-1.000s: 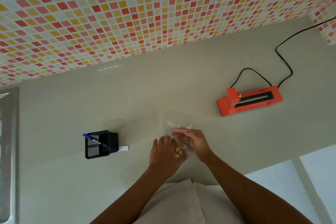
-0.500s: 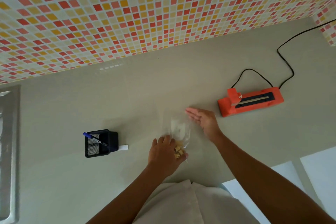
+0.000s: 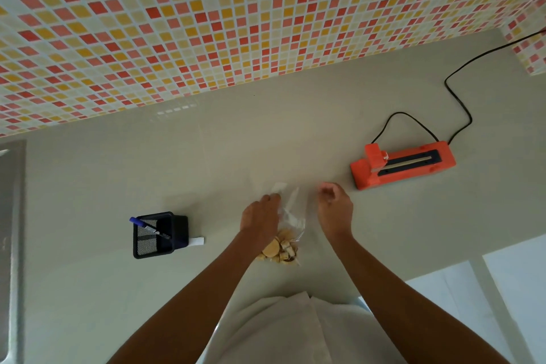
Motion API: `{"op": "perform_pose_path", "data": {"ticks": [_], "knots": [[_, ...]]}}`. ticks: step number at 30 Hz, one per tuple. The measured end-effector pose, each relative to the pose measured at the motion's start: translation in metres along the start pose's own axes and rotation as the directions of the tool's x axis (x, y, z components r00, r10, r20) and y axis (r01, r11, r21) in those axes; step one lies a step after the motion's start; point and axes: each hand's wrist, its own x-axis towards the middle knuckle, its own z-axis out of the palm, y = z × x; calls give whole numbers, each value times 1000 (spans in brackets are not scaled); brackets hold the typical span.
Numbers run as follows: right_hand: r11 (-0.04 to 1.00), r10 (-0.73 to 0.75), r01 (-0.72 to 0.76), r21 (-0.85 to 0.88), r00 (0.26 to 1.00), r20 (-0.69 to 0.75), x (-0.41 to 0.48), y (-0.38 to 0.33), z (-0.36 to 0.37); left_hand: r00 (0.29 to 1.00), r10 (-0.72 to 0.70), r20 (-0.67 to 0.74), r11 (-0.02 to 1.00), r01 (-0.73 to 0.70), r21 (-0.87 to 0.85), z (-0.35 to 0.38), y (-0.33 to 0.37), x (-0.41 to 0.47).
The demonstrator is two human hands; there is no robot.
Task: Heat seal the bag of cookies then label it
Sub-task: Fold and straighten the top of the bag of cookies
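Note:
A clear plastic bag of cookies (image 3: 291,217) lies on the grey counter, its cookie pieces (image 3: 279,250) bunched at the end nearest me and its open top pointing toward the wall. My left hand (image 3: 261,220) rests on the bag's left side, fingers pinching the plastic near the top. To the right of the bag is my right hand (image 3: 335,208), fingers loosely curled and holding nothing. The orange heat sealer (image 3: 401,164) sits farther right with its lid raised. A small white label (image 3: 197,241) lies beside the pen holder.
A black mesh pen holder (image 3: 161,235) with a blue pen (image 3: 144,225) stands to the left. The sealer's black cord (image 3: 456,103) loops toward the right wall. A metal sink edge (image 3: 11,216) runs along the far left, and the tiled wall (image 3: 206,23) backs the counter.
My right hand came off the bag and now hangs curled to its right. My left hand slid from over the cookies up to the bag's upper part, uncovering the cookies.

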Motion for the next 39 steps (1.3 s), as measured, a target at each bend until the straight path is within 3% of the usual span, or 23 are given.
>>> {"op": "perform_pose_path", "data": {"ticks": [6,12,18,23,33,36,39], "knots": [[984,175,-172,-43,981,81,-16,-4,-1,993,-83,86,987,93,-131,-11,-7,20],[977,213,-214,-18,962,172,-14,-11,13,988,-113,102,978,128,-164,-11,-10,23],[976,180,-123,-179,920,349,-19,-9,18,970,-239,47,915,241,-324,-7,-12,17],[946,96,22,-324,934,345,-27,-7,23,950,-310,-46,866,262,-427,3,-12,9],[992,-1,51,-117,919,394,-33,4,8,935,-306,-177,810,158,-564,16,-12,-2],[998,8,18,-59,907,420,-30,10,-1,966,-219,-139,791,92,-605,19,-19,3],[1000,4,2,-12,893,450,-25,11,-9,976,-200,-90,697,77,-713,15,-30,6]]}}
